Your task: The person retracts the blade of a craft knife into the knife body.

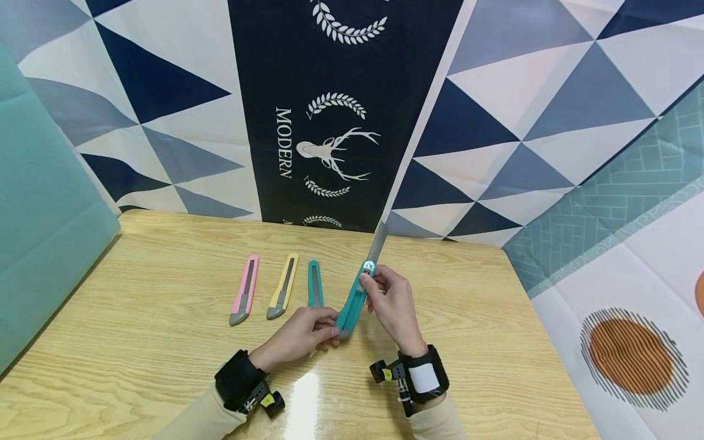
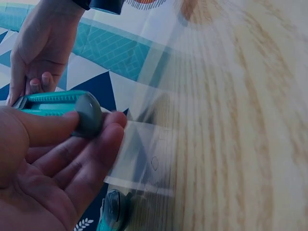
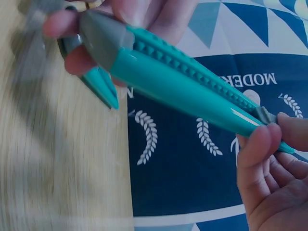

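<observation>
Both hands hold a teal utility knife [image 1: 352,308] raised and tilted over the table, its long grey blade [image 1: 377,243] extended toward the back. My left hand [image 1: 299,336] pinches the grey end cap [image 2: 89,115] between thumb and fingers. Further up the body, my right hand [image 1: 396,305] grips the knife, thumb at the grey slider [image 3: 265,115] in the right wrist view. A second teal utility knife [image 1: 315,284] lies just beyond my left hand, which hides its lower end. Left of it lie a yellow utility knife [image 1: 283,286] and a pink one [image 1: 244,290].
The wooden table [image 1: 143,293] carries all the knives. Patterned cloth [image 1: 330,73] rises behind its back edge. A teal panel [image 1: 49,201] borders the left side, and printed fabric [image 1: 610,269] lies to the right.
</observation>
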Action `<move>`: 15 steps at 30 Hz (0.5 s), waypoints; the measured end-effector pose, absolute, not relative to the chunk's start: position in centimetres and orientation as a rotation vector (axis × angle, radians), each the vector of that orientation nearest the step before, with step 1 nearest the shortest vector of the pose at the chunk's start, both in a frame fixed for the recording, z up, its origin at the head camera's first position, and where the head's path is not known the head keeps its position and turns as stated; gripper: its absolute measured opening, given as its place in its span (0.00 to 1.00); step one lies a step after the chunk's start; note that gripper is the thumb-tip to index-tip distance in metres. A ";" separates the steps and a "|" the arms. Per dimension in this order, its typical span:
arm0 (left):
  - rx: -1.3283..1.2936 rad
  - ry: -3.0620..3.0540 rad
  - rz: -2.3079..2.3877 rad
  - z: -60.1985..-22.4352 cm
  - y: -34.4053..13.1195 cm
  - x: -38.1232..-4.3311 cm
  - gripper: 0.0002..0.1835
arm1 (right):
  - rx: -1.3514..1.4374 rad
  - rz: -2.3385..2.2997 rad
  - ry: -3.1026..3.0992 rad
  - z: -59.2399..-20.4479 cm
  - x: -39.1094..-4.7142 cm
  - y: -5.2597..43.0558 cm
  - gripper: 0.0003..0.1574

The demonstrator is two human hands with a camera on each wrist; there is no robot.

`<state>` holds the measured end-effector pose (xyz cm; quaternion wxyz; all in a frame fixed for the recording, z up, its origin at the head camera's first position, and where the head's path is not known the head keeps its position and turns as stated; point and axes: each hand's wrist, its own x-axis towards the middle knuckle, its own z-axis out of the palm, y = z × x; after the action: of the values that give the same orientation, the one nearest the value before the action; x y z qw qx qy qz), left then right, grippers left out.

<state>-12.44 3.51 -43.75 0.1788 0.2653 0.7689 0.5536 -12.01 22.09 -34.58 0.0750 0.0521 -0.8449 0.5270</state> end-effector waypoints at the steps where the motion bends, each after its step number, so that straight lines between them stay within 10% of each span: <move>1: 0.747 2.176 1.568 -43.7 3.5 -12.4 0.11 | 0.165 1.584 -2.534 -34.6 -12.0 22.1 0.09; 15: 0.746 2.184 1.578 -43.9 3.5 -12.5 0.11 | 0.179 1.604 -2.544 -34.8 -12.1 22.0 0.09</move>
<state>-12.45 3.52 -43.86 0.1718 0.2630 0.7695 0.5560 -12.13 22.00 -34.80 0.0642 0.0592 -0.8426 0.5314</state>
